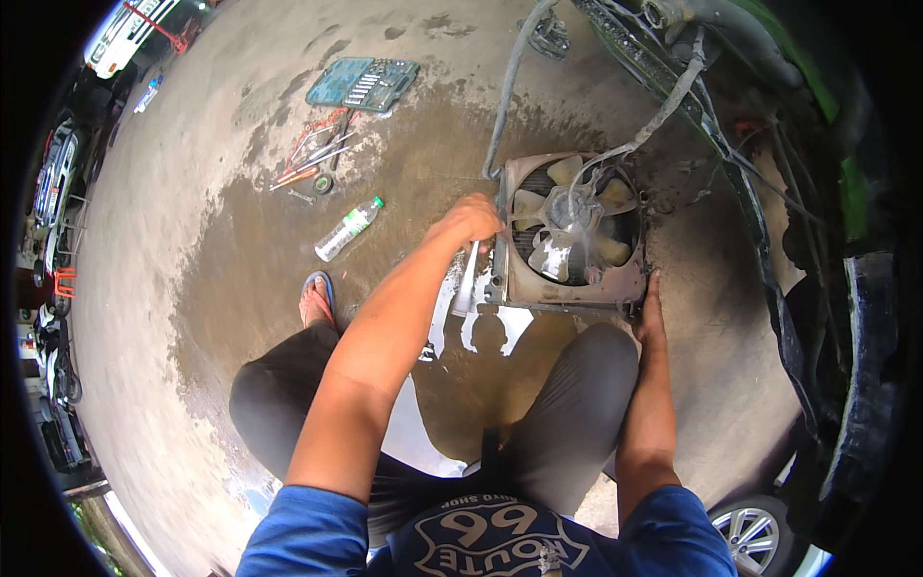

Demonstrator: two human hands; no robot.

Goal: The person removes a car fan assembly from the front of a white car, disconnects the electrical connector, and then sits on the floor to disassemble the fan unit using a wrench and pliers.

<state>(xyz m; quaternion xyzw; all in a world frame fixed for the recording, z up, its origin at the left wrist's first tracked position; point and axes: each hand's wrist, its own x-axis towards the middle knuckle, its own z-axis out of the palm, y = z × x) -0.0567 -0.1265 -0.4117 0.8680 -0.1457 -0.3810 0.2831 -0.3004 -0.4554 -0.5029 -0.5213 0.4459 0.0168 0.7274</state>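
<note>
Outdoor car repair yard: wet concrete ground (pixel 192 288), open socket set (pixel 363 84), loose wrenches (pixel 312 159), parked cars (pixel 53 178) around.

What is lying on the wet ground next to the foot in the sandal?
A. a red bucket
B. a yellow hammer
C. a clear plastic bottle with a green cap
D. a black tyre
C: a clear plastic bottle with a green cap lies on its side on the damp concrete, just up and to the right of the sandalled foot.
</note>
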